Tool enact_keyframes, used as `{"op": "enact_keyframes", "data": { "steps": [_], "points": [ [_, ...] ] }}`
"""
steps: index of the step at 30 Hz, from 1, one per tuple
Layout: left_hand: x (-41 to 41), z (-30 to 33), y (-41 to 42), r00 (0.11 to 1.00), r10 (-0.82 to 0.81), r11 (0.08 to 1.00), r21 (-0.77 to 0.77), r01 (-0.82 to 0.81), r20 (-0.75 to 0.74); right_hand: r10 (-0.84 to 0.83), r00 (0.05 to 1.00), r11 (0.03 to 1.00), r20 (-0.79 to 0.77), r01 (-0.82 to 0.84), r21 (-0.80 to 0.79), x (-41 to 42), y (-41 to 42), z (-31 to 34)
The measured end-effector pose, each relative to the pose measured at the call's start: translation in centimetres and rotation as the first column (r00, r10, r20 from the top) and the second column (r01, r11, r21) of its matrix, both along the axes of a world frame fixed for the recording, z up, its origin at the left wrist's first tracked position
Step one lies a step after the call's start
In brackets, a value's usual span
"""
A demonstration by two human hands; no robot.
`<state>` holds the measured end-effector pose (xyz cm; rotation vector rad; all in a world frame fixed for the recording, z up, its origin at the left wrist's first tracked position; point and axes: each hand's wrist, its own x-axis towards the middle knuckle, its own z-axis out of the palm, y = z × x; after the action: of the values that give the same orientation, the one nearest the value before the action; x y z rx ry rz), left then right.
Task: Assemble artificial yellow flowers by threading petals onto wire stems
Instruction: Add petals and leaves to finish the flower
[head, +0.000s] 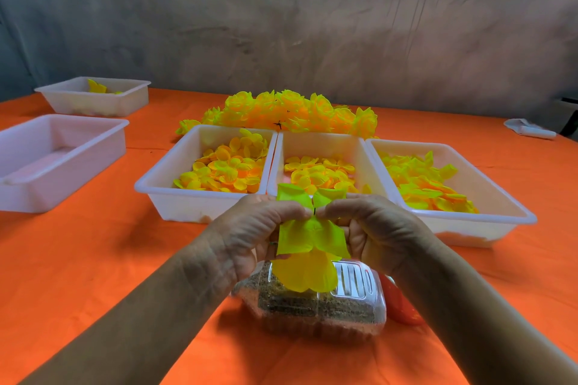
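Head view: both hands raised together over the near middle of the orange-covered bench. Left hand curled, fingertips pinching the left side of a yellow-green fabric petal piece; right hand curled likewise, pinching its right side. Between the two sets of fingertips, a thin dark wire stem poking up through the petal's centre. Below that piece, held between the palms, a rounder yellow petal layer hanging downward, just above a clear plastic clamshell box filled with brown granular matter. Partly hidden behind the right forearm, a red-orange object, kind unclear.

Beyond the hands, three white plastic trays side by side, touching: left tray holding cupped yellow-orange round petals; middle tray holding similar round petals; right tray holding flatter, pointed yellow petals. Behind the trays, a heap of finished yellow artificial flowers lying on the bench. Far left, a larger white tray; behind it, a smaller white tray with a few yellow pieces inside. Far right edge, a small pale blue-white object, too blurred to identify. Grey mottled wall behind.
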<state>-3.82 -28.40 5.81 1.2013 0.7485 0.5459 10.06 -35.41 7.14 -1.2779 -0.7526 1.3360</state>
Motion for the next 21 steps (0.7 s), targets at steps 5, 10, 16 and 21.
{"op": "enact_keyframes", "data": {
  "steps": [5, 10, 16, 21],
  "points": [
    [-0.44, 0.15, 0.19, 0.997, 0.041, 0.999, 0.028, -0.043, 0.065, 0.007, 0.999, 1.0, 0.036, -0.008, 0.028, 0.15, -0.05, 0.35],
    [-0.73, 0.1, 0.27, 0.996, 0.08, 0.996, 0.048, -0.081, 0.028, -0.048, 0.998, 0.997, 0.049, 0.045, 0.057, 0.34, -0.02, 0.55],
    [-0.93, -0.02, 0.19, 0.994, 0.093, 0.986, 0.146, -0.084, -0.056, -0.036, 0.954, 0.999, 0.297, 0.028, 0.031, 0.57, 0.34, 0.33],
    [-0.96, -0.24, 0.49, 0.983, 0.137, 0.962, 0.254, -0.103, -0.12, -0.021, 0.921, 0.999, 0.388, 0.009, 0.034, 0.66, 0.28, 0.29]
  ]
}}
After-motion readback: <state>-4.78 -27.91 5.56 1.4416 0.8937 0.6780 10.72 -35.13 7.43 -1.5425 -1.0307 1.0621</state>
